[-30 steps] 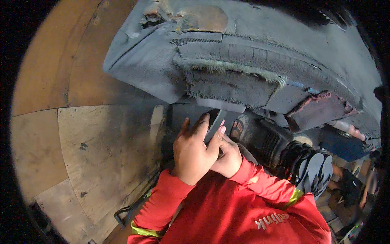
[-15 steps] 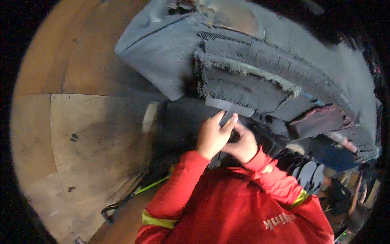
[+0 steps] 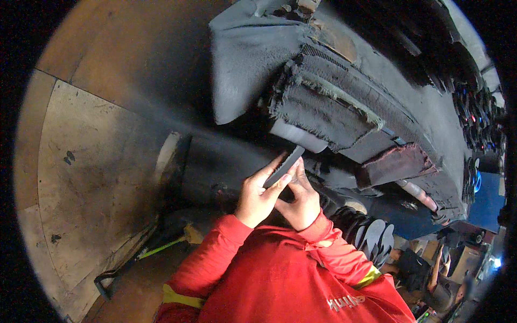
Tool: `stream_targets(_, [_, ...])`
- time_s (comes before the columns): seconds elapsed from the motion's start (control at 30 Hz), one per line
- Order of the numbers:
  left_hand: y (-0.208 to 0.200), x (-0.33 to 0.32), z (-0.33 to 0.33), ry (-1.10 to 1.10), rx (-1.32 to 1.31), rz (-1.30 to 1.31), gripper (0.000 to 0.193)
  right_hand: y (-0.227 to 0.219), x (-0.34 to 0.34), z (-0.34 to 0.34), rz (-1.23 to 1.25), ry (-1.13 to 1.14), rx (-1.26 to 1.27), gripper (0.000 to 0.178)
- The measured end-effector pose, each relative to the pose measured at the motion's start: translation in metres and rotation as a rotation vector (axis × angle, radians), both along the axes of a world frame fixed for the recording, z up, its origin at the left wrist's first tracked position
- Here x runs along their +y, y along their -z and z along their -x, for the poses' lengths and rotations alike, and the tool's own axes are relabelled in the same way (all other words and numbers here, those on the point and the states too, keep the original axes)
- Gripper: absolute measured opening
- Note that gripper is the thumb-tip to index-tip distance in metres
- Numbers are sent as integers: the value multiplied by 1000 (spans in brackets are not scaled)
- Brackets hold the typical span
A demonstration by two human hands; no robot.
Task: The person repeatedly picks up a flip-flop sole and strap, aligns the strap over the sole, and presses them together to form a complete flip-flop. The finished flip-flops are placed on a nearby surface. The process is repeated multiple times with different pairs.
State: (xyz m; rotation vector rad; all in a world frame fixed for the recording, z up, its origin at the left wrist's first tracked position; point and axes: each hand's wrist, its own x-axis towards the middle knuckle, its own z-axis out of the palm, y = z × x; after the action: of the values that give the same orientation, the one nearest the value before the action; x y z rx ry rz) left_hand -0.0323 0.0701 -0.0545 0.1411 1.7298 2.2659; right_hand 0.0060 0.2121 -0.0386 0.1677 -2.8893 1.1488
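Pale lettering point(image 3: 346, 301) runs across the red long-sleeved shirt point(image 3: 280, 269), nearest, below the grip. The left hand point(image 3: 258, 200) pinches a dark grey, flat, strip-like piece point(image 3: 284, 166) between thumb and fingers; the right hand point(image 3: 302, 203) presses its fingertips against the piece's right side. The piece slants up out of the grip, its far end at a pale, smooth roller point(image 3: 298, 135); contact is unclear. Grey sole-shaped pieces point(image 3: 372, 237) stand right of the grip; frayed, dusty grey cloth point(image 3: 328, 110) hangs beyond it.
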Motion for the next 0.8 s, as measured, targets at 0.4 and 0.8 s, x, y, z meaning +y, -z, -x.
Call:
stream_targets(0.4, [-46, -11, 26, -66, 358, 527, 34, 15, -31, 6, 140, 58, 77, 62])
stream_targets(0.8, [-24, 24, 44, 20, 67, 625, 32, -5, 0, 13, 106, 85, -209, 82])
